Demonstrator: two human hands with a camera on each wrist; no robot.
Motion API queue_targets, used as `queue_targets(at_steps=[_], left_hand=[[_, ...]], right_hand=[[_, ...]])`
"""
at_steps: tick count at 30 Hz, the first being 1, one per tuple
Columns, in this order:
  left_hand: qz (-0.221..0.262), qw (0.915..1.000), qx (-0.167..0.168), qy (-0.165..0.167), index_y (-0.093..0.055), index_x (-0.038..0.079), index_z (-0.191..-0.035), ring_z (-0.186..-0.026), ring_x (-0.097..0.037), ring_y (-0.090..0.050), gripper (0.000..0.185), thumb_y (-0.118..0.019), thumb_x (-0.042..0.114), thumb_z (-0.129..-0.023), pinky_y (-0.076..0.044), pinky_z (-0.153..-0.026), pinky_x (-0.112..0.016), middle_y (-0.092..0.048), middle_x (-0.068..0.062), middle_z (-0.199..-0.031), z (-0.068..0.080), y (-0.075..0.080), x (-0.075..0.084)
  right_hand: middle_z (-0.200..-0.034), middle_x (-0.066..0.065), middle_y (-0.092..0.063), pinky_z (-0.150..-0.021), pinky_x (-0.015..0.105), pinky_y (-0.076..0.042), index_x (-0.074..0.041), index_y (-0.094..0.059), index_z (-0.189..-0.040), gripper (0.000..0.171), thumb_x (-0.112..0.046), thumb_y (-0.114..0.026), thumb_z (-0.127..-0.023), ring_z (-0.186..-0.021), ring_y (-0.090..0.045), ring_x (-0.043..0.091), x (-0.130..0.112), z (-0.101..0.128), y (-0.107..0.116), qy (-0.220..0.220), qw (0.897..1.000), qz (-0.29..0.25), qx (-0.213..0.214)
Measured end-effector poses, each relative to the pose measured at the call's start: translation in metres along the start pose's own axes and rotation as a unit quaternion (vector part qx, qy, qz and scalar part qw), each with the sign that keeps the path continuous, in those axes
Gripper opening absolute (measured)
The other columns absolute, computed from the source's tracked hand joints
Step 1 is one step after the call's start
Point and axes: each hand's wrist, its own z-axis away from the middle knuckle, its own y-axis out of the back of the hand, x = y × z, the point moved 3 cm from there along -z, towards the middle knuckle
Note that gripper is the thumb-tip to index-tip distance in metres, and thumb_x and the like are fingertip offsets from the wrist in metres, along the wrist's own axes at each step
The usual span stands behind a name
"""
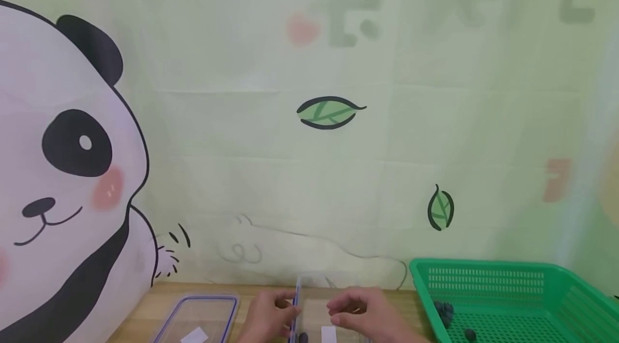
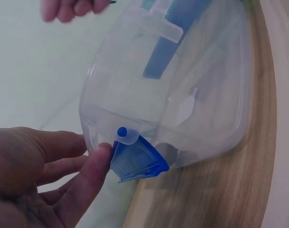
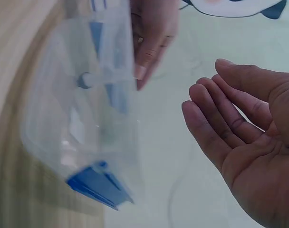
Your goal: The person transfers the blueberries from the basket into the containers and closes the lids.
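A clear plastic container (image 2: 206, 114) with blue side latches (image 2: 139, 159) stands on the wooden table, with a white label (image 1: 329, 334) on it. My left hand (image 1: 271, 313) pinches its left rim, thumb and fingers at a corner beside a latch in the left wrist view. A dark round fruit (image 1: 303, 337) shows low inside the left wall. My right hand (image 1: 365, 311) hovers above the container's right part, fingers loosely bent and nothing between them. In the right wrist view that palm (image 3: 263, 161) faces the container, apart from its wall.
Left of the container lies a clear lid (image 1: 217, 313) with a blue seal and a white label. At the right a green basket (image 1: 483, 266) holds several dark round fruits (image 1: 444, 312). Behind the table (image 1: 140, 313) hangs a panda-print cloth (image 1: 271, 181).
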Motion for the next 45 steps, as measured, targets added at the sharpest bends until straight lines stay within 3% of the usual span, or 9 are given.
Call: queue_targets(at_steps=[9,18,20,31,38,45], left_hand=[[0.000,1.0000,0.005,-0.004,-0.069,-0.012,-0.127,-0.066,-0.015,-0.068,0.035,-0.075,-0.002,-0.094,-0.064,-0.058,-0.031,-0.068,-0.007,-0.086,0.000,-0.002,-0.001],[0.002,0.9999,0.013,0.003,-0.070,-0.011,-0.126,-0.066,-0.016,-0.068,0.035,-0.076,-0.002,-0.093,-0.064,-0.058,-0.032,-0.067,-0.008,-0.087,-0.002,0.000,-0.003],[0.001,0.9999,0.014,0.005,-0.070,-0.011,-0.126,-0.066,-0.015,-0.068,0.035,-0.076,-0.003,-0.093,-0.064,-0.058,-0.032,-0.067,-0.008,-0.087,-0.001,0.000,-0.003],[0.012,0.9999,0.010,-0.001,-0.070,-0.011,-0.125,-0.061,-0.015,-0.068,0.033,-0.075,-0.004,-0.093,-0.064,-0.058,-0.032,-0.068,-0.007,-0.087,0.002,-0.001,-0.001],[0.009,0.9998,0.014,-0.008,-0.071,-0.011,-0.126,-0.061,-0.014,-0.067,0.034,-0.076,-0.003,-0.093,-0.064,-0.056,-0.031,-0.068,-0.007,-0.085,0.000,-0.001,-0.002],[0.013,0.9998,0.012,-0.003,-0.070,-0.012,-0.127,-0.062,-0.015,-0.067,0.035,-0.076,-0.003,-0.093,-0.064,-0.057,-0.031,-0.068,-0.007,-0.087,0.000,-0.001,-0.003]], right_hand=[[-0.108,0.003,-0.076,-0.085,0.030,-0.062,-0.006,-0.077,-0.113,0.017,-0.018,-0.076,-0.101,-0.098,-0.071,0.021,-0.035,0.026,0.036,0.058,0.996,0.058,0.026],[-0.109,-0.002,-0.076,-0.084,0.026,-0.062,-0.010,-0.077,-0.112,0.016,-0.020,-0.078,-0.099,-0.096,-0.073,0.014,-0.071,0.043,0.085,0.111,0.980,0.156,0.062],[-0.109,-0.002,-0.076,-0.083,0.026,-0.062,-0.011,-0.078,-0.112,0.017,-0.021,-0.079,-0.098,-0.097,-0.073,0.014,-0.073,0.044,0.097,0.105,0.977,0.175,0.069],[-0.108,0.001,-0.076,-0.080,0.028,-0.061,-0.009,-0.076,-0.118,0.023,-0.023,-0.078,-0.099,-0.098,-0.071,0.021,-0.041,0.046,0.160,0.058,0.974,0.213,0.060],[-0.109,0.001,-0.076,-0.081,0.028,-0.059,-0.004,-0.075,-0.119,0.025,-0.021,-0.076,-0.100,-0.100,-0.070,0.019,-0.019,0.049,0.182,0.032,0.977,0.209,0.029],[-0.113,0.010,-0.075,-0.082,0.032,-0.060,0.000,-0.074,-0.120,0.028,-0.019,-0.077,-0.099,-0.106,-0.069,0.031,0.010,0.050,0.200,-0.003,0.980,0.198,-0.006]])
